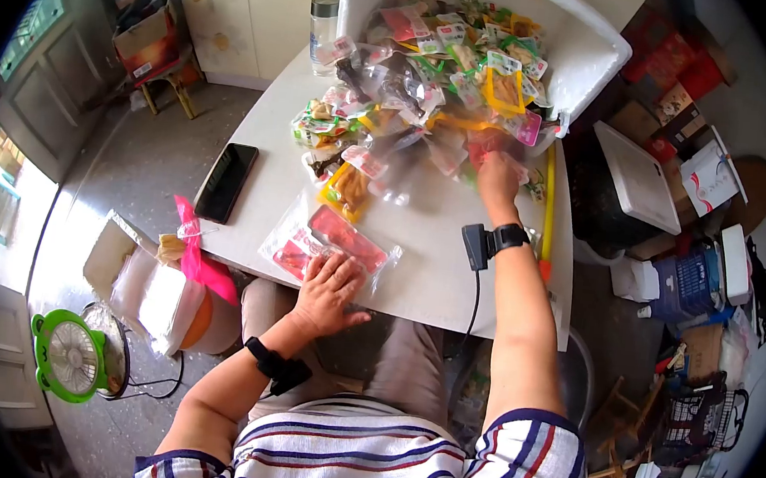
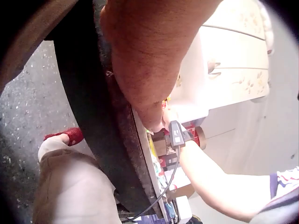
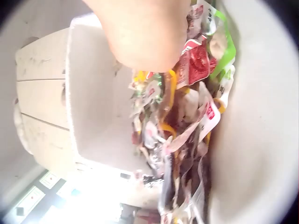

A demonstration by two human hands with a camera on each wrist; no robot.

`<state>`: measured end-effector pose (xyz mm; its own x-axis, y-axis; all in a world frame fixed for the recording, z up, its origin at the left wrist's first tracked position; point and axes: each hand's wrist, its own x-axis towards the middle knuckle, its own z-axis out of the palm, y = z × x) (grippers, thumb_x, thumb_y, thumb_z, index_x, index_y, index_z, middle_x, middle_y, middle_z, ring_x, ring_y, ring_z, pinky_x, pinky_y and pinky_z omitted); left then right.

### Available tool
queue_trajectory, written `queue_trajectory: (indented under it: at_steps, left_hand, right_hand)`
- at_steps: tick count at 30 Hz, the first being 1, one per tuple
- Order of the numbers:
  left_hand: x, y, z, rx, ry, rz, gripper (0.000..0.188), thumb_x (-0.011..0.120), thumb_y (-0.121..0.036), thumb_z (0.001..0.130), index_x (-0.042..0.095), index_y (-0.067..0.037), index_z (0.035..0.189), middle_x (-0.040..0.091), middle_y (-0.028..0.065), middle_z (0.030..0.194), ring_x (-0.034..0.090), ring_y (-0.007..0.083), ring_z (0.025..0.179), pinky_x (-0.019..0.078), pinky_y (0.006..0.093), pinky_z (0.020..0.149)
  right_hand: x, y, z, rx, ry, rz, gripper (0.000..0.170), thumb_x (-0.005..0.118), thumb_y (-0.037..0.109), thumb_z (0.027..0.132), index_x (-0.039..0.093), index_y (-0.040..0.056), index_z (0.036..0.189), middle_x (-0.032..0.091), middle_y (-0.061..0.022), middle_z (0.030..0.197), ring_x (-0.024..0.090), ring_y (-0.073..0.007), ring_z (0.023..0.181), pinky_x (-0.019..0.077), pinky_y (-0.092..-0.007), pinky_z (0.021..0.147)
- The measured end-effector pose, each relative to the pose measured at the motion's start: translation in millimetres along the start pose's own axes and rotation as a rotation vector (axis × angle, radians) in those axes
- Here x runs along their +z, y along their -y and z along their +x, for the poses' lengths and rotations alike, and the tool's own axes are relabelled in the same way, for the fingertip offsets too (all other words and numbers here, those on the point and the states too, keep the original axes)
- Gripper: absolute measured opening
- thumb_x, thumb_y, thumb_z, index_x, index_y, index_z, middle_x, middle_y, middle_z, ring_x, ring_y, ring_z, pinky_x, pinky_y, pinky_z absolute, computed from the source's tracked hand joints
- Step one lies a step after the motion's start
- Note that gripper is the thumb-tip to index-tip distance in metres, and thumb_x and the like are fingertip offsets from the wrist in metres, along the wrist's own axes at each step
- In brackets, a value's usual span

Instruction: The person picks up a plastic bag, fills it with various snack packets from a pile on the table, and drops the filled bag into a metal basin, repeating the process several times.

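On the table's front edge, my left hand (image 1: 331, 291) rests fingers spread on a clear plastic bag (image 1: 384, 259). Red snack packets (image 1: 347, 236) show through the bag's film. My right hand (image 1: 500, 181) is at the near right side of a heap of small sealed snack packets (image 1: 405, 86), its fingertips pinching a red packet (image 1: 484, 142). In the right wrist view the red packet (image 3: 195, 65) shows just beside the hand (image 3: 147, 42), whose fingers are mostly hidden. The left wrist view shows mainly forearm, and the bag is out of sight there.
A white foam box (image 1: 598, 71) lies tipped at the back, packets spilling from it. A lidded glass bottle (image 1: 323, 33) stands at the back left, and a phone (image 1: 227, 183) lies on the left edge. A yellow stick (image 1: 549, 199) runs along the right side.
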<state>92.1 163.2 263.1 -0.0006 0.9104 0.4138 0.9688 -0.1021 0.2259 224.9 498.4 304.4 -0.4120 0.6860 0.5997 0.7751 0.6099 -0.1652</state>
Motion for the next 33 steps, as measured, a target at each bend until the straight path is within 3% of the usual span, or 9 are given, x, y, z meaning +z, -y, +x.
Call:
queue_trajectory:
  at_steps: [3,9,14,19,21,24,27,30,33]
  left_hand:
    - [1,1,-1,-0.006,0.011,-0.011,0.061,0.059,-0.051,0.059,0.052,-0.009,0.102,0.043,0.0066,0.113,0.033,0.0252,0.112,0.0209,0.0443,0.092]
    - [-1,0,-1,-0.042,0.04,-0.061,0.056,0.06,-0.043,0.063,0.049,-0.008,0.105,0.042,0.0075,0.114,0.031,0.027,0.113,0.0188,0.0467,0.093]
    - [-12,-17,7,-0.057,-0.183,-0.261,0.039,0.061,-0.021,0.067,0.049,-0.006,0.1,0.049,0.0122,0.099,0.043,0.0329,0.098,0.0356,0.0385,0.084]
    - [-10,-48,-3,-0.454,0.142,-1.281,0.05,0.054,-0.031,0.079,0.038,-0.001,0.115,0.05,0.0109,0.102,0.049,0.022,0.096,0.0389,0.0326,0.083]
    - [-36,-69,3,-0.745,0.226,-1.771,0.045,0.049,-0.032,0.081,0.039,-0.003,0.114,0.052,0.0094,0.104,0.051,0.0216,0.094,0.0385,0.0322,0.083]
    - [-39,-72,7,-0.648,0.319,-2.428,0.04,0.047,-0.031,0.082,0.04,-0.005,0.111,0.052,0.0082,0.102,0.051,0.0208,0.093,0.0388,0.0349,0.083]
    - [-34,-75,6,-0.813,0.28,-2.323,0.033,0.041,-0.025,0.085,0.04,-0.004,0.111,0.05,0.0109,0.105,0.049,0.0247,0.099,0.0381,0.04,0.086]
    - [-21,-81,4,-0.941,0.158,-2.2,0.027,0.04,-0.016,0.084,0.042,-0.004,0.108,0.051,0.0105,0.104,0.051,0.0231,0.096,0.0404,0.0391,0.084]
    - [-12,-84,5,-0.857,0.038,-2.265,0.025,0.04,-0.011,0.083,0.042,-0.003,0.106,0.051,0.0109,0.102,0.052,0.0233,0.094,0.0415,0.0393,0.083]
  right_hand:
    - [-28,6,-20,-0.053,-0.175,0.196,0.009,0.047,0.01,0.073,0.05,0.0019,0.072,0.054,-0.0141,0.062,0.055,-0.0284,0.06,0.0449,-0.0391,0.054]
    - [-96,20,-82,0.643,0.109,1.391,0.011,0.048,0.014,0.08,0.048,0.0039,0.081,0.049,-0.0018,0.065,0.05,-0.0099,0.054,0.0439,-0.0233,0.048]
    - [-123,33,-133,0.702,0.273,1.648,0.009,0.046,0.011,0.081,0.047,0.0027,0.085,0.051,-0.0018,0.07,0.05,-0.0094,0.057,0.0445,-0.0235,0.052]
    - [-148,58,-180,0.36,0.325,1.186,0.012,0.046,0.009,0.081,0.05,-0.0012,0.086,0.055,-0.0048,0.074,0.051,-0.0091,0.066,0.0426,-0.0226,0.059]
    - [-167,77,-195,0.086,0.327,0.905,0.007,0.048,0.003,0.078,0.05,0.0002,0.083,0.056,-0.0082,0.075,0.055,-0.0175,0.07,0.0442,-0.027,0.064]
    - [-171,93,-206,-0.424,0.184,0.778,0.016,0.05,-0.008,0.063,0.049,0.0011,0.076,0.054,-0.0148,0.083,0.052,-0.0335,0.08,0.0438,-0.0356,0.07]
    - [-174,94,-217,-0.552,0.173,0.655,0.016,0.049,-0.008,0.062,0.049,0.0,0.077,0.05,-0.0174,0.092,0.048,-0.0363,0.088,0.0417,-0.0371,0.074]
    - [-169,91,-229,-0.399,0.069,0.523,0.021,0.05,-0.005,0.068,0.049,0.0002,0.088,0.049,-0.015,0.097,0.05,-0.0304,0.088,0.042,-0.0347,0.073]
    - [-156,92,-248,0.657,0.262,1.585,0.027,0.051,0.003,0.076,0.044,0.0013,0.102,0.049,-0.01,0.099,0.051,-0.0206,0.086,0.043,-0.0323,0.072]
